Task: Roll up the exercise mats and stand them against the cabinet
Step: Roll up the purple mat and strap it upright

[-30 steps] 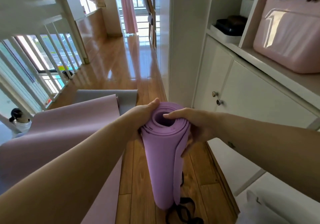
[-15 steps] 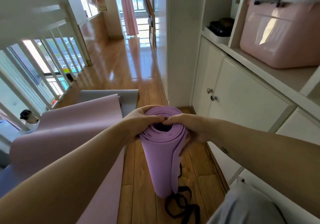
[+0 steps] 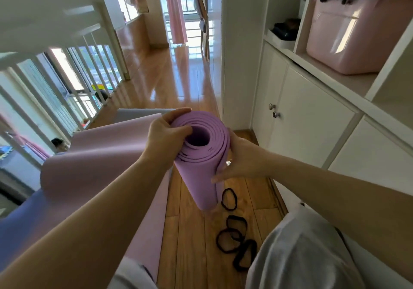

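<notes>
The purple mat point(image 3: 201, 170) is rolled and upright near the cabinet point(image 3: 312, 119), not yet leaned, left hand point(image 3: 166, 134) gripping its rim, right hand point(image 3: 240, 161) clasping its side; pink mat point(image 3: 100, 154) and grey mat point(image 3: 138, 112) lie unrolled.

A single head-worn wide-angle camera looks forward and down along the floor point(image 3: 183, 83), cabinet point(image 3: 312, 119) close on its right.

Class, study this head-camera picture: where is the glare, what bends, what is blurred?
Head view: window glare streaks the wooden floor; the wide lens bows the railing and cabinet edges; the pink storage box lid is motion-smeared; the rolled purple mat looks sharp.
</notes>
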A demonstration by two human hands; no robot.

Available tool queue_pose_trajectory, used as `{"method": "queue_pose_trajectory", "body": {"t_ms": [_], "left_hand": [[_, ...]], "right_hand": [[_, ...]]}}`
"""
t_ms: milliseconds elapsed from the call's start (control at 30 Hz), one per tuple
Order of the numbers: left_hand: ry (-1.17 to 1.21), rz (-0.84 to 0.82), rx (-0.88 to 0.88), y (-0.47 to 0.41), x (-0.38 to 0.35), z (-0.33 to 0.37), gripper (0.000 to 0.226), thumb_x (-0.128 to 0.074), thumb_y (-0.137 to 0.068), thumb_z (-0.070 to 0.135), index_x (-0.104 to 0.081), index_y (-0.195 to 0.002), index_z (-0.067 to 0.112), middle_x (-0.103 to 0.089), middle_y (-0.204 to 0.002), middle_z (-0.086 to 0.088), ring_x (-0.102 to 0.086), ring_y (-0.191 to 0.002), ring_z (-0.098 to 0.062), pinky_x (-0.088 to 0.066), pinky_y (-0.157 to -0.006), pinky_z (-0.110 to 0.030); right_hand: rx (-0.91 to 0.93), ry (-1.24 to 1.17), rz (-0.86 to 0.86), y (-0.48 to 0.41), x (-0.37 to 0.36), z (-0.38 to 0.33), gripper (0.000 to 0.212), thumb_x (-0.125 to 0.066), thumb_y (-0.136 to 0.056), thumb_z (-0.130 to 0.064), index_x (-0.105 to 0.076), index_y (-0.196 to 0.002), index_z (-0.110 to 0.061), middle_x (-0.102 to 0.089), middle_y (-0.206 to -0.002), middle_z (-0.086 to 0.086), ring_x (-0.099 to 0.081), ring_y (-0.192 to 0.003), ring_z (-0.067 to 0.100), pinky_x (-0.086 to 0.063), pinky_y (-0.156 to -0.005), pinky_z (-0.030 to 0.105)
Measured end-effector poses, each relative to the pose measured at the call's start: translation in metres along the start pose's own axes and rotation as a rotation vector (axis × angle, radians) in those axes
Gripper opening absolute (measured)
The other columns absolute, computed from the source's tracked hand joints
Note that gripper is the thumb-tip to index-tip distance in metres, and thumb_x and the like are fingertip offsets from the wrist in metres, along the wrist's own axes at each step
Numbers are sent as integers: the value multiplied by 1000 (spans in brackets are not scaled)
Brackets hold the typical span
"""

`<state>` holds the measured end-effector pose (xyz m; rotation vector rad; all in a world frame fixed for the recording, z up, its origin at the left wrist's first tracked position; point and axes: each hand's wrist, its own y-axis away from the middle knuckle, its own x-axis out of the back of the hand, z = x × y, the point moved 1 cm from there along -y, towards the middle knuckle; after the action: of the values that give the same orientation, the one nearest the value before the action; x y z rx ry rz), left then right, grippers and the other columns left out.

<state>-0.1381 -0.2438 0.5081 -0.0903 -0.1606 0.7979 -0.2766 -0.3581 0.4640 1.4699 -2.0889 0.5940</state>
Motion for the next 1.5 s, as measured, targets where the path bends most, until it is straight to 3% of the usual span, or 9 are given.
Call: {"method": "queue_pose_trajectory", "body": {"t_ms": [133,233,333,500,633,733,933,1100,1500], "left_hand": [[-36,123,-64,-4,6,14,40,-69,-75,-2,-66,-102,26,-67,-90,6,-65,-71,-2,-50,-62,-9],[-33,200,-98,-5,9,23,40,-69,-75,-2,-66,-103,26,-65,-87,11,-63,-73,1,-49,-62,-7],[-148,290,-184,-2,11,29,41,-65,-75,-1,-68,-108,24,-61,-86,19,-57,-71,12,-43,-63,1],[-191,349,-242,1,17,34,45,-64,-74,-1,-68,-112,21,-64,-97,11,-59,-85,0,-41,-69,2],[-192,284,-225,4,21,45,46,-65,-74,-2,-68,-113,22,-66,-99,9,-59,-83,1,-44,-68,1],[-229,222,-264,12,19,57,45,-66,-75,-1,-68,-114,22,-65,-99,9,-59,-79,4,-43,-65,1],[-243,198,-309,28,20,68,44,-71,-74,1,-68,-113,22,-65,-100,10,-58,-81,7,-43,-68,0],[-337,150,-404,46,3,68,42,-68,-74,-2,-68,-111,19,-55,-87,24,-50,-74,25,-38,-64,2],[-522,-36,-637,-18,-6,20,30,-62,-74,1,-64,-96,21,-61,-113,11,-54,-103,-3,-47,-91,-22]], "right_hand": [[54,152,200,-4,-2,-17,83,-82,-69,-19,-37,-138,-15,-47,-116,-12,-53,-104,4,-46,-95,21],[61,313,259,-7,6,-31,23,-67,-77,-1,-52,-81,-18,-48,-80,-13,-48,-65,1,-43,-65,12],[7,428,250,-10,18,-39,42,-52,-86,3,-35,-55,-20,-39,-56,-6,-38,-49,6,-35,-48,7],[-24,256,213,0,20,-53,9,-61,-86,-10,-53,-89,-13,-57,-75,-6,-54,-65,4,-43,-58,12],[156,256,219,8,22,-53,93,-71,-82,-12,-9,-152,-18,-68,-81,0,-60,-61,1,-50,-62,9],[411,469,253,9,33,-51,102,-72,-83,-14,4,-152,-23,-68,-68,3,-61,-54,7,-56,-66,21],[601,826,442,19,46,-71,85,-88,-61,-39,-40,-131,-28,-55,-100,10,-48,-91,21,-56,-59,44],[587,760,301,32,40,-65,62,-84,-70,-35,-52,-123,-31,-4,-159,15,-17,-144,37,-41,-105,50],[476,504,563,-26,1,4,52,-83,-73,-18,-57,-118,-12,-20,-146,7,-45,-121,32,-54,-91,37]]}}
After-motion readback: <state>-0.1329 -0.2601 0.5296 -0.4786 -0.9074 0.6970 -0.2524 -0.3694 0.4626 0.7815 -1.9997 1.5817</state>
